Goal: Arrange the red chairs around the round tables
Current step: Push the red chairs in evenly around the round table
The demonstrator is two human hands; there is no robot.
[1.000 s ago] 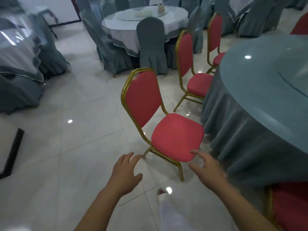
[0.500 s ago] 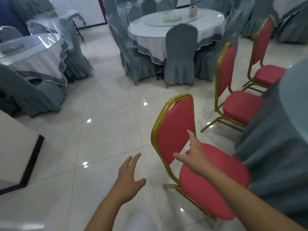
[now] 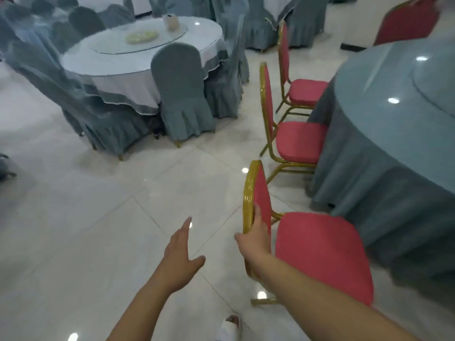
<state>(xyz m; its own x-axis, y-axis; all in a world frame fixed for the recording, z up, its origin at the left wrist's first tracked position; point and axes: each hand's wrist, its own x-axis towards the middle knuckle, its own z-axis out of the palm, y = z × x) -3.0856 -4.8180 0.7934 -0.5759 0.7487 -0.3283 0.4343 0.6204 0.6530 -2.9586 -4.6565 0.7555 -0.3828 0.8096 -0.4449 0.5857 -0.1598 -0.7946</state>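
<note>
A white-clothed round bench (image 3: 110,62) ringed by grey-covered chairs (image 3: 182,94) stands at far left. The left hand (image 3: 179,259) hovers over glossy pale floor tiles (image 3: 86,230), fingers (image 3: 185,226) straight, holding nothing. The right hand (image 3: 256,242) grips the gold frame of the nearest red chair (image 3: 322,254) at its upright back. The seat faces right, toward the grey-draped round bench (image 3: 369,148). A second red chair (image 3: 300,141) stands beyond.
</note>
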